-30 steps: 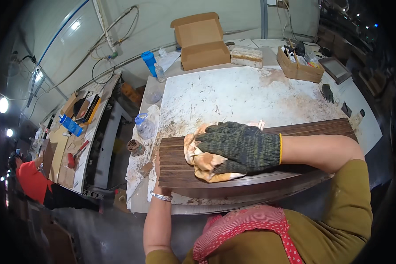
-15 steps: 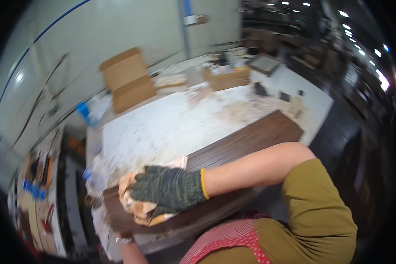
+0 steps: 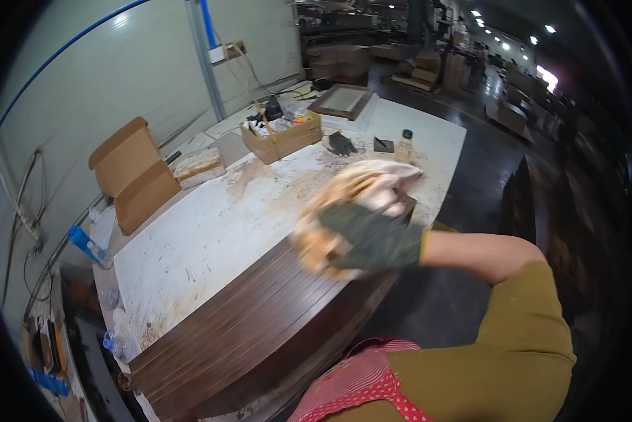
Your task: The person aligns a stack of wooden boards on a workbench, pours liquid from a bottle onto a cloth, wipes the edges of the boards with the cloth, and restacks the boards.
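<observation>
My right hand (image 3: 376, 238), in a dark green knit glove with a yellow cuff, is closed on a crumpled cream and orange-brown cloth (image 3: 362, 183). Motion blurs both slightly. They are over the far right end of a dark brown wooden panel (image 3: 224, 316) with long parallel grooves and a curved near side. I cannot tell whether the cloth touches the wood. The panel lies along the near edge of a stained white table (image 3: 210, 239). My left hand is outside the picture.
An open cardboard box (image 3: 144, 186) stands at the back left, near a blue-topped bottle (image 3: 84, 243). Behind are a filled carton (image 3: 281, 137) and a framed panel (image 3: 340, 100). A dark glove (image 3: 341, 143) and a small black-capped bottle (image 3: 404, 144) sit far right.
My right hand has swept the cloth from the panel's left end to its far right end. My left hand has left the picture. The view has swung rightward.
</observation>
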The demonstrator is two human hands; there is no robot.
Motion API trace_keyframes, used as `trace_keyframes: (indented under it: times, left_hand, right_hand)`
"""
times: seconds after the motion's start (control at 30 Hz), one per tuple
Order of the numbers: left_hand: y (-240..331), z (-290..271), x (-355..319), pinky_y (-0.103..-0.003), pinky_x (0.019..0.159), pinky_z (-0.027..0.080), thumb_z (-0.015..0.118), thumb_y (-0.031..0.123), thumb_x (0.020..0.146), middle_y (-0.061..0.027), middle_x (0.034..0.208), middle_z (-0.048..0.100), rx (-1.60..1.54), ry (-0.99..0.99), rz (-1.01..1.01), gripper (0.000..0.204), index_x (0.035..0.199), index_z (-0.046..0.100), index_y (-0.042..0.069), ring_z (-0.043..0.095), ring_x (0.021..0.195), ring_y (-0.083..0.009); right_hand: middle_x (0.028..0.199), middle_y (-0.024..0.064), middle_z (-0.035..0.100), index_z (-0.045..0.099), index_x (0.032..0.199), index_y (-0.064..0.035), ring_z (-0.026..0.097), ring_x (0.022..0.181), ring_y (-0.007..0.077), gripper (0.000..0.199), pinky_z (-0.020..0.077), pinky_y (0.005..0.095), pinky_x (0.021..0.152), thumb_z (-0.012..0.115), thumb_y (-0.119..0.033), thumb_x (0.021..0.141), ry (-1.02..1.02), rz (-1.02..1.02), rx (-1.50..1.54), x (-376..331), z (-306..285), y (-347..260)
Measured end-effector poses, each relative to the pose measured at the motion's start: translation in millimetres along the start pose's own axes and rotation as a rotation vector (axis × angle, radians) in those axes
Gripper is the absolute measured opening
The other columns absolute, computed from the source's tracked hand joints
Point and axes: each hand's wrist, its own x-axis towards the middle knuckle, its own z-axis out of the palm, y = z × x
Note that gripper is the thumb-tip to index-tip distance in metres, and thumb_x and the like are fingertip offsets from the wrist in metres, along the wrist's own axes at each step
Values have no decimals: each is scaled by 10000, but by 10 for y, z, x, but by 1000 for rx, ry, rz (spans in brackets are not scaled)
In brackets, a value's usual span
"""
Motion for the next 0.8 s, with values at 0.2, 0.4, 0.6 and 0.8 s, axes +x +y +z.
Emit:
trace_keyframes:
  times: [0.2, 0.4, 0.6, 0.8]
  left_hand:
    - [11, -76, 9, -369, 971, 425, 359, 466, 1002, -133, 1119, 611, 22, -1, 5, 520, 1211, 539, 25, 569, 1077, -231]
    - [-13, -355, -39, -366, 977, 417, 357, 466, 1002, -131, 1114, 612, 4, -12, 2, 520, 1205, 544, 26, 565, 1079, -228]
    - [51, -550, -45, -363, 983, 408, 356, 467, 1003, -129, 1109, 612, 51, -16, 1, 520, 1199, 548, 26, 561, 1081, -225]
    - [707, -338, 85, -359, 988, 399, 354, 468, 1004, -126, 1104, 613, 514, -106, 103, 520, 1192, 553, 26, 558, 1083, -222]
  right_hand:
    - [1139, 208, 575, 560, 1142, -31, 523, 1135, 371, 520, 374, 494, 1007, 614, -441, 826, 143, -254, 457, 647, 575, -1051]
    - [1064, 129, 568, 550, 1121, -64, 551, 1060, 275, 254, 423, 385, 921, 483, -172, 901, 202, 70, 250, -16, 492, 348]
    - [1297, 187, 524, 541, 1271, -93, 516, 1181, 329, 389, 429, 384, 972, 471, -318, 961, -35, 690, 215, -196, -40, 908]
    - [1389, 162, 463, 491, 1344, -117, 506, 1213, 285, 436, 435, 361, 973, 491, -301, 949, -34, 751, 336, -225, -7, 1167]
